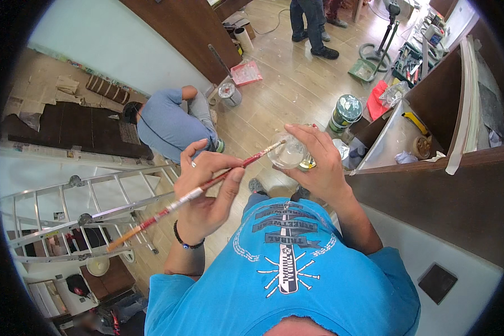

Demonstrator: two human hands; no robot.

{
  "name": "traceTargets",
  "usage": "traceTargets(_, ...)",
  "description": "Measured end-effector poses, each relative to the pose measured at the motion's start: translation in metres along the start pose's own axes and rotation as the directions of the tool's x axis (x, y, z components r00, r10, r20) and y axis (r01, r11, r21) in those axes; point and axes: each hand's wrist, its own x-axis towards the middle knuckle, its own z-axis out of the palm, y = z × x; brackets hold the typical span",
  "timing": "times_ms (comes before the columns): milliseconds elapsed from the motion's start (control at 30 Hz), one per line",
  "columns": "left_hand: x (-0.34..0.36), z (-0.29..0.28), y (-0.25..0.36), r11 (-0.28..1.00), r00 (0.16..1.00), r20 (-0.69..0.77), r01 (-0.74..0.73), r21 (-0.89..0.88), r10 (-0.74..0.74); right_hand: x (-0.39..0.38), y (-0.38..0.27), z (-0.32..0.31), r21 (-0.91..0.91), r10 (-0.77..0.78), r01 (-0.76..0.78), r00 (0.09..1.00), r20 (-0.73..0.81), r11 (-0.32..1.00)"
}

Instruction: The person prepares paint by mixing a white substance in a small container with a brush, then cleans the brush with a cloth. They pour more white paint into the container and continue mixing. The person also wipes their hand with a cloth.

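A long, thin paintbrush, its handle worn and smeared red and white, is pinched in my left hand. It slants up to the right, and its tip meets the rim area of a small clear cup; whether the tip is inside cannot be made out. Around the cup's right side curl the thumb and fingers of my right hand. What the cup contains is unclear. Both hands are raised in front of my chest, close together.
An aluminium ladder lies to my left. A person in a grey-blue shirt crouches ahead of it. Beyond are a paint can and a red dustpan. On the right stand a green-and-white bucket and a wooden cabinet holding a yellow utility knife.
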Motion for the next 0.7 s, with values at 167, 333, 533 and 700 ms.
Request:
traceTargets(167,-0.012,-0.007,-0.020,0.962,0.988,-0.001,0.151,-0.228,-0.156,0.000,0.002,0.001,0.025,0.068,-0.067,0.996,-0.058,0.997)
traceTargets(333,-0.022,-0.017,-0.029,0.944,0.979,-0.009,0.194,-0.266,-0.203,0.002,0.004,-0.001,0.022,0.085,-0.084,0.994,-0.067,0.996)
traceTargets(533,-0.021,-0.021,-0.028,0.953,0.983,0.016,0.183,-0.242,-0.185,0.004,0.005,0.000,0.014,0.070,-0.069,0.995,-0.075,0.997)
traceTargets(700,-0.021,-0.022,-0.026,0.954,0.985,-0.023,0.160,-0.255,-0.171,0.004,0.005,0.001,0.021,0.075,-0.073,0.995,-0.071,0.997)
